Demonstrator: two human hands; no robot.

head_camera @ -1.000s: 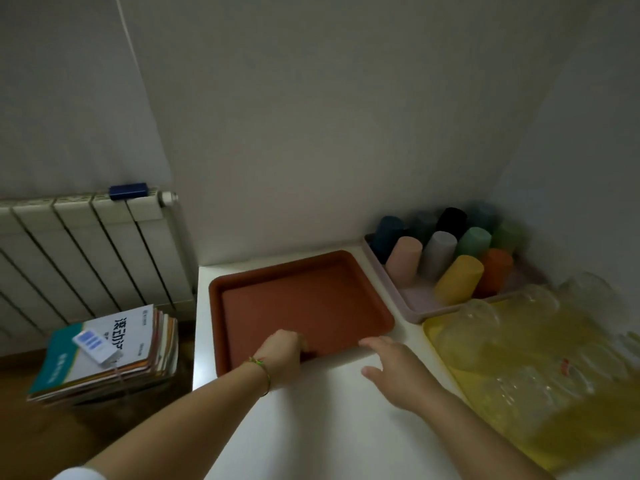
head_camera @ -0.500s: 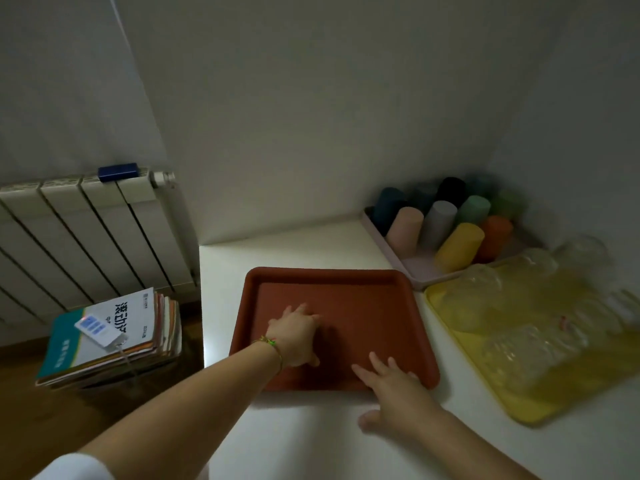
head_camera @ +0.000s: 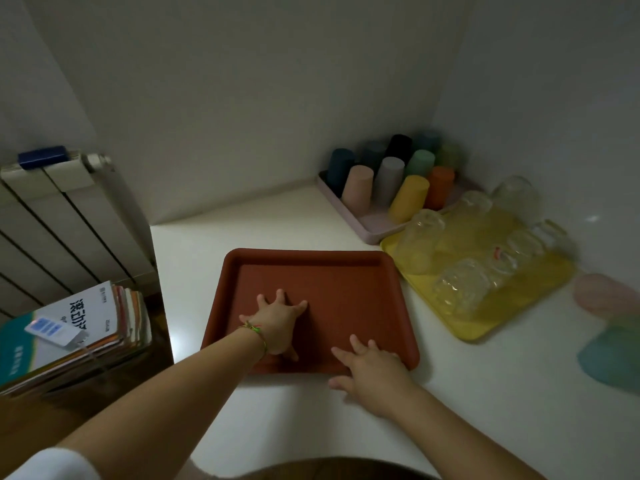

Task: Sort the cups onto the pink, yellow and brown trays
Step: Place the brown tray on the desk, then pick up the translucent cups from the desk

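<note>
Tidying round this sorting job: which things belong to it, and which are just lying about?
Job: brown plastic tray; pink plastic tray of coloured plastic cups; yellow plastic tray of clear cups; blurred pastel cups.
Lying about: stack of books; white radiator; blue block on it.

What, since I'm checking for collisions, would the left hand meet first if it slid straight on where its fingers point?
Probably the far rim of the brown tray that the left hand lies flat in, though depth is unclear.
</note>
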